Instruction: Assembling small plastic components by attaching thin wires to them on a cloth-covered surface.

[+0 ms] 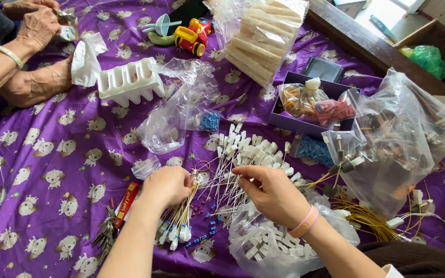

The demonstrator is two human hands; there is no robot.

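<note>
Left hand: left hand [167, 186], near 6 o'clock of the view, fingers closed around a bundle of yellow and white wires [180, 222]; the bundle hangs down from the fist toward 6 o'clock, white plug ends at the bottom.
Right hand: right hand [272, 193], just at 3 o'clock of the left one, thumb and forefinger pinched on a thin white wire at the edge of the loose wire heap [243, 159]; pink wristband [305, 221] on the wrist.
Wire heap: spread on the purple patterned cloth [42, 154], at 12 o'clock of both hands, white connectors fanned outward.
Clear bag of white connectors [263, 247]: under the right forearm, at 5 o'clock of the right hand.
Large clear bag of wired parts [403, 134]: at 2 o'clock of the right hand, well apart.
Purple box [305, 123]: at 1 o'clock, small packets inside.
Key bunch [106, 234]: at 8 o'clock of the left hand, near.
White moulded tray [130, 81]: at 11 o'clock, well apart.
Toy truck [192, 36]: far 12 o'clock.
Other person: hands [37, 23] at 10 o'clock corner, holding something small; cannot tell what.
</note>
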